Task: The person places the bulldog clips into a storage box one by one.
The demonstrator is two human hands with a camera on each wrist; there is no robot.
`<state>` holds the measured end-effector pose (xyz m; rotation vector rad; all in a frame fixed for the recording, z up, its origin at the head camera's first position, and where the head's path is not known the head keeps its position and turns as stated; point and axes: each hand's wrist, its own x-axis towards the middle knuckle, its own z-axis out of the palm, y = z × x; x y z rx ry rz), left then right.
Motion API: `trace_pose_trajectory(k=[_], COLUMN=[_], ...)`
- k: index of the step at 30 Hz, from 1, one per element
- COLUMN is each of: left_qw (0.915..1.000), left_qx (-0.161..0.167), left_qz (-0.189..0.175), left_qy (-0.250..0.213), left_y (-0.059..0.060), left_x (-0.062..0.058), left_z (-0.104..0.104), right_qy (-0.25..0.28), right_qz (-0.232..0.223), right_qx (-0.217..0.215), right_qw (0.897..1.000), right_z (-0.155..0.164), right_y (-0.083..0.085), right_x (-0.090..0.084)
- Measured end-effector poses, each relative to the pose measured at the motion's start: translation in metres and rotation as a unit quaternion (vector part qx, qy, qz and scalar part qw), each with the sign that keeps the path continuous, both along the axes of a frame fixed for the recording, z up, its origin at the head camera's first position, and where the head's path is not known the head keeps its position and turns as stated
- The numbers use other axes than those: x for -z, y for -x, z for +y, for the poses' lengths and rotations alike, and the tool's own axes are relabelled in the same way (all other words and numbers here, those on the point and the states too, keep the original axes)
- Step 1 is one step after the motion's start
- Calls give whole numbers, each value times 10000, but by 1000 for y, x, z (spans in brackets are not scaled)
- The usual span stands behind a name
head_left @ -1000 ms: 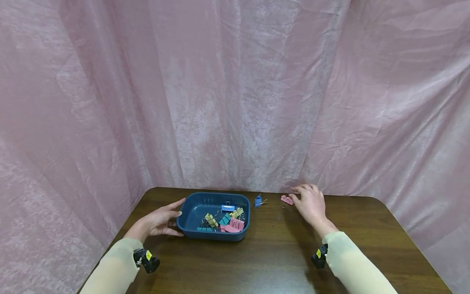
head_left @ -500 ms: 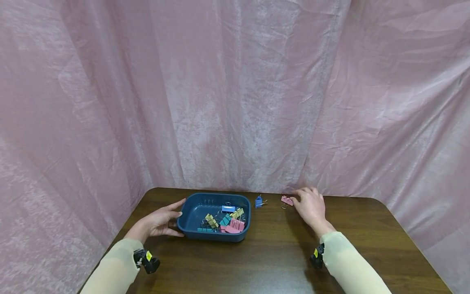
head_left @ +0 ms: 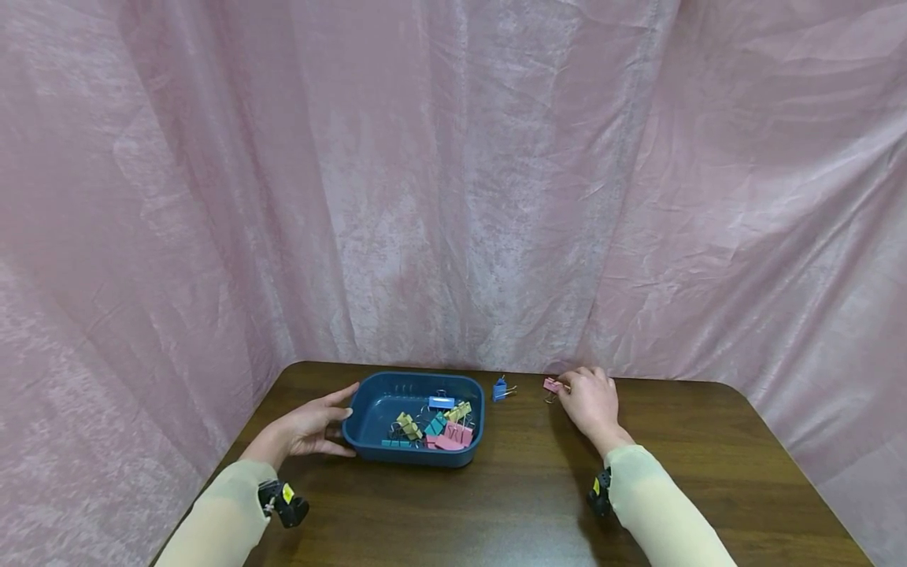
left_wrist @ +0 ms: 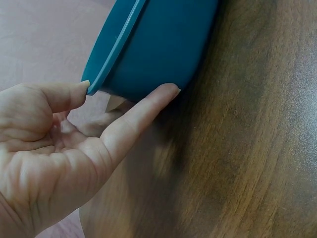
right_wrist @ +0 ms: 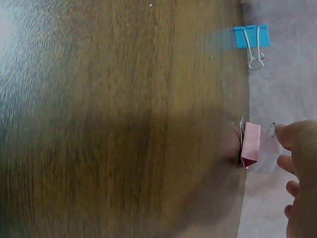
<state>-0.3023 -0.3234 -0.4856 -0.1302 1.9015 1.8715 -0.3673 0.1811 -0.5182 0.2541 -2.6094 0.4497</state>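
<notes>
A dark blue-green bin (head_left: 414,457) holds several binder clips (head_left: 441,425) in yellow, teal, pink and blue. My left hand (head_left: 312,425) is at the bin's left end, its thumb at the rim (left_wrist: 110,62) and a straight finger along the outer wall below. By the table's far edge lies a pink binder clip (right_wrist: 251,140). My right hand (head_left: 590,402) reaches over this clip's right side and partly hides it in the head view. In the right wrist view the thumb tip is right at the clip's wire handle (right_wrist: 271,130), with the other fingertips loosely bent below.
A blue binder clip (head_left: 500,389) stands on the brown wooden table (head_left: 524,488) between the bin and the pink clip. Pink curtains (head_left: 453,197) hang close behind the table's far edge and around its sides.
My right hand has moved a little left, closing in on the pink binder clip and covering more of it. The left hand and the bin stay nearly where they were.
</notes>
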Motion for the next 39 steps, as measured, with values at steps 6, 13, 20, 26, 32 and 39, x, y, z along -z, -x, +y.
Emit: trace_pose_trajectory(k=[6, 13, 20, 26, 32, 39], left_qw=[10000, 10000, 10000, 10000, 10000, 10000], left_qx=[-4, 29, 6, -30, -30, -24], left_qz=[-16, 6, 25, 30, 45, 52], left_qy=[-8, -13, -5, -13, -2, 7], left_y=[1, 2, 2, 1, 1, 0], left_x=[0, 1, 0, 0, 1, 0], left_z=[1, 1, 1, 1, 1, 1], right_qy=[-84, -157, -158, -192, -289, -493], right_qz=[223, 290, 287, 421, 575, 792], right_qx=[33, 127, 108, 55, -7, -79], right_qw=[9997, 9994, 9994, 9989, 9979, 9956], right_z=[-5, -10, -13, -11, -9, -7], right_y=[1, 0, 1, 3, 5, 7], right_x=[4, 5, 4, 5, 7, 9])
